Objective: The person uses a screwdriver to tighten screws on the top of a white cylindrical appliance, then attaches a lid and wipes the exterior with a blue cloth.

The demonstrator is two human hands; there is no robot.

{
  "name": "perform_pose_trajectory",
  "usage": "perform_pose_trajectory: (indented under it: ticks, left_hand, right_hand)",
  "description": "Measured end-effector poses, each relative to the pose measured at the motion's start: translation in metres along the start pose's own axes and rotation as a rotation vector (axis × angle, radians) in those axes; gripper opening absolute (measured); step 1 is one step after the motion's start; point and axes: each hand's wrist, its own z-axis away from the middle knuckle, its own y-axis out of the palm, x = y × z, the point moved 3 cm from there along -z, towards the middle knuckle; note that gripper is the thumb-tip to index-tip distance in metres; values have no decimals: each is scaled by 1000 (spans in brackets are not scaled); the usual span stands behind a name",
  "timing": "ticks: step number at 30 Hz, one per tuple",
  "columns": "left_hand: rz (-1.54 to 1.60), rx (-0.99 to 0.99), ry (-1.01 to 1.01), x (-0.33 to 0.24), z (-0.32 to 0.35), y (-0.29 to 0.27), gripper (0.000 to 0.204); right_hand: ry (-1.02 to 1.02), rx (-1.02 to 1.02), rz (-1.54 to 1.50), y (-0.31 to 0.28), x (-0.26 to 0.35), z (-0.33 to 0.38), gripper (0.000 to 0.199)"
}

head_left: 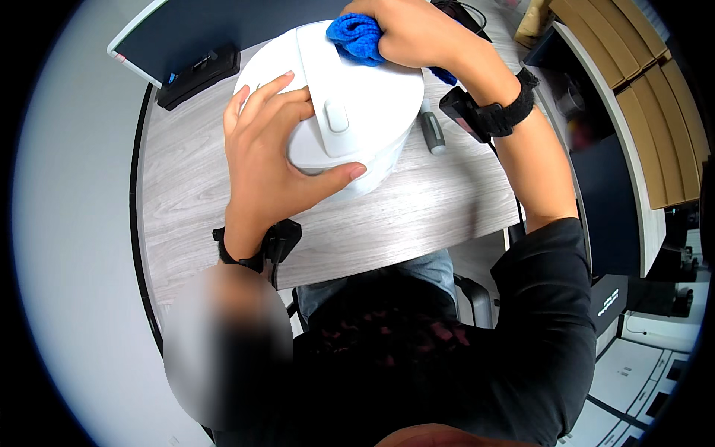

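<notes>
Seen from above, nearest first:

Left hand: the left hand [272, 153] lies spread and open against the near side of the round white plastic appliance [350, 112] — thumb hooked round its front, fingers flat on the lid.

Appliance: it stands on the pale grey wood-grain table [417, 216], toward the far edge, its lid latch facing the person.

Marker: a grey marker pen [432, 130] lies on the table just right of the appliance.

Right hand: the right hand [417, 30], a black strap on its wrist, is clenched on a blue microfibre cloth [357, 37] — pressed to the lid's far part.
</notes>
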Motion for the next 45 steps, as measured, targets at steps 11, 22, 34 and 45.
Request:
perform_pose_trajectory:
  ticks: [11, 22, 34, 45]
  left_hand:
    - [-28, -18, -3, 0, -1, 4, 54]
    - [-51, -62, -18, 2, 3, 7, 55]
    - [-67, -88, 14, 5, 7, 9, 60]
    - [-89, -130, 36, 7, 5, 12, 57]
  right_hand:
    - [75, -47, -27, 14, -29, -21, 21]
    - [-40, -9, -12, 5, -18, 4, 23]
    - [-127, -209, -8, -2, 45, 96, 47]
    - [-135, -314, -10, 24, 77, 124, 55]
